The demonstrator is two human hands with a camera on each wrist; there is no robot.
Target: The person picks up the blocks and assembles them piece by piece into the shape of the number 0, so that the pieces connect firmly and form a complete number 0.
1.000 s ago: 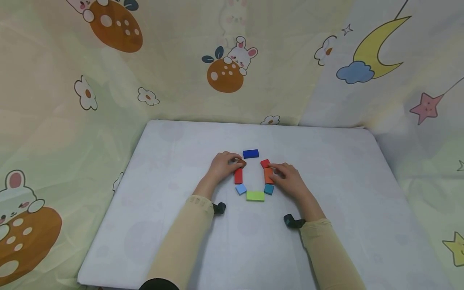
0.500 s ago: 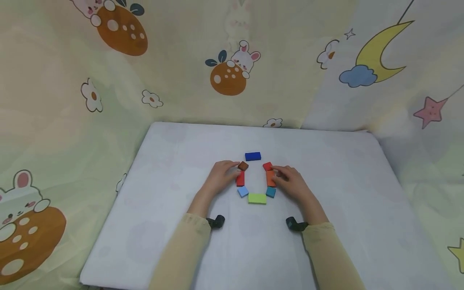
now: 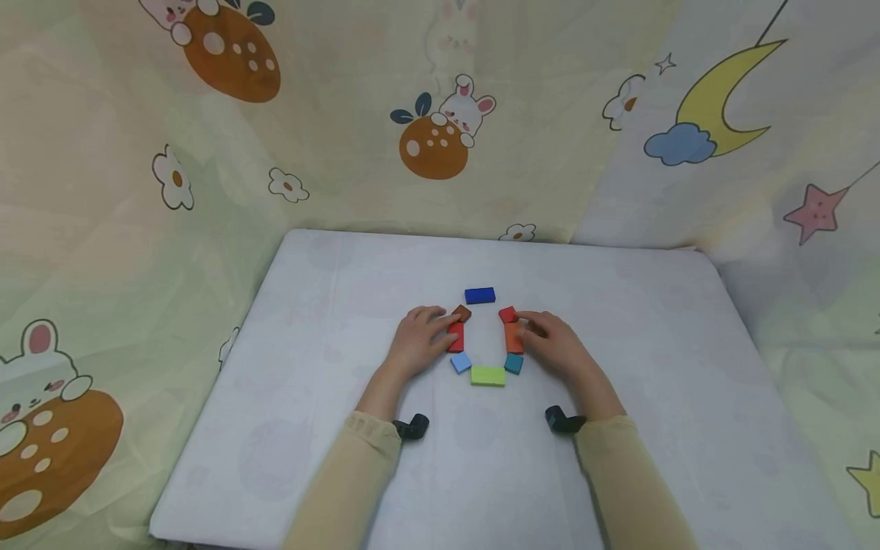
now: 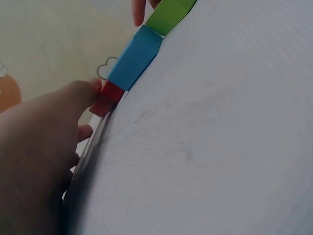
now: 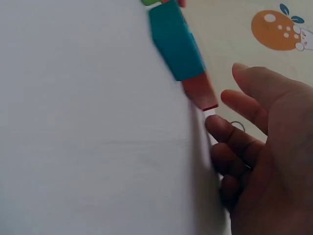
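Note:
Several small coloured blocks stand in a ring on the white table. My left hand (image 3: 416, 342) is at the ring's left side, its thumb against the red block (image 3: 457, 343) and a finger by the brown block (image 3: 464, 312). In the left wrist view, that thumb touches the red block's side, with the light blue block (image 4: 134, 58) beside it. On the opposite side, my right hand (image 3: 560, 350) has its fingertips at the orange block (image 3: 512, 338) and the small red block (image 3: 507, 314). Its thumb and fingers are apart in the right wrist view, with nothing between them.
A dark blue block (image 3: 480, 296) lies at the ring's far end, with gaps on both sides. The lime green block (image 3: 487, 376) closes the near end, next to the teal block (image 3: 513, 363). A patterned cloth (image 3: 330, 114) hangs behind the table (image 3: 619, 298).
My left hand has let go of the brown block and drawn back toward the red block below it. The right hand stays beside the orange block. The head view has shifted slightly.

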